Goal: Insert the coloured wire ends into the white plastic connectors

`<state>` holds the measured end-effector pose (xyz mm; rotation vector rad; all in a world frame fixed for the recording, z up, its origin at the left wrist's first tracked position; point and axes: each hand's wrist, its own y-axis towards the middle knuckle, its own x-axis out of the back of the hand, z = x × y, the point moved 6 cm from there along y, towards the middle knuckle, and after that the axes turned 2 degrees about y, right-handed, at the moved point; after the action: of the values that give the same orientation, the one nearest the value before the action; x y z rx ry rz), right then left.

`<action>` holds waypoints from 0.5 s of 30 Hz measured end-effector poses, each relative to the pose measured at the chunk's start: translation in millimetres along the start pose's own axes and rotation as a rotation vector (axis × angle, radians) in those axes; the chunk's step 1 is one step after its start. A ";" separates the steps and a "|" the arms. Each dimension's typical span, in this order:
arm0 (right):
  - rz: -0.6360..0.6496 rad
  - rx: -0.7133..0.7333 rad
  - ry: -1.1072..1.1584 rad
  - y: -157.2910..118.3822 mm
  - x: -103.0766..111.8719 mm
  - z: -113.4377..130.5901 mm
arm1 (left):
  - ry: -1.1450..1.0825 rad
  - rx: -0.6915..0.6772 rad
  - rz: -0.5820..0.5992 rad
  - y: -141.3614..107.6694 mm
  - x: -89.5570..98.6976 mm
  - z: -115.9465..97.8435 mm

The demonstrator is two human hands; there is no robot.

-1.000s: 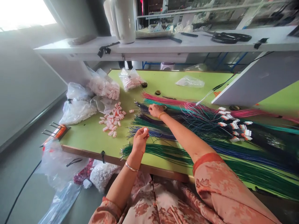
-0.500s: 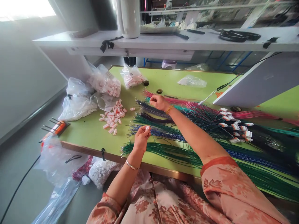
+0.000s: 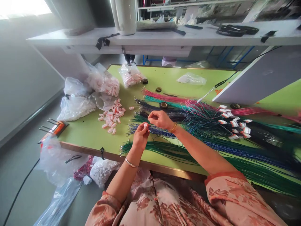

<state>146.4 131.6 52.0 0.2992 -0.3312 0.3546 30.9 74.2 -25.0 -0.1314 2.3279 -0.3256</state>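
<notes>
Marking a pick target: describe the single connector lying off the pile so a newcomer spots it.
On the green tabletop, find the loose pile of pink-and-white connectors. Just right of it in the view, short of the tips of the dark wire bundle, sits the lone connector: coloured like the pile, but lying by itself, touching no other.

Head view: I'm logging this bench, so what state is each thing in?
Left hand: closed in a pinch
Connector in it: held, partly hidden by fingers
Right hand: fingertips together; too small to tell if holding a wire
Loose connectors: heaped on the table
Green wires: laid out lengthwise
White connectors: clustered among the wires
White jug: upright on the shelf
</notes>
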 end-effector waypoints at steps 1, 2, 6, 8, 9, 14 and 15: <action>-0.007 -0.016 0.003 -6.2 -0.7 -2.6 | 0.001 0.003 0.003 0.0 -0.9 0.0; -0.012 -0.027 0.004 -11.5 -1.4 -5.1 | 0.005 0.006 0.007 -0.2 -1.9 -0.1; -0.021 -0.026 -0.063 -25.6 -3.0 -13.0 | 0.030 0.032 0.016 -1.9 -4.9 -0.5; -0.021 -0.005 -0.136 -29.8 -3.4 -14.9 | 0.046 0.036 0.010 -2.9 -5.4 -1.3; -0.022 0.003 -0.172 -31.4 -3.5 -15.3 | 0.055 0.035 0.007 -3.3 -5.7 -1.8; -0.036 0.015 -0.278 -35.5 -3.2 -13.8 | 0.076 0.040 0.019 -4.8 -8.6 -3.1; -0.035 0.017 -0.280 -35.8 -3.4 -13.1 | 0.076 0.042 0.019 -5.0 -9.0 -3.2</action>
<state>160.6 103.0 30.9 0.3720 -0.5978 0.2811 34.9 71.7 -15.3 -0.0781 2.3937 -0.3757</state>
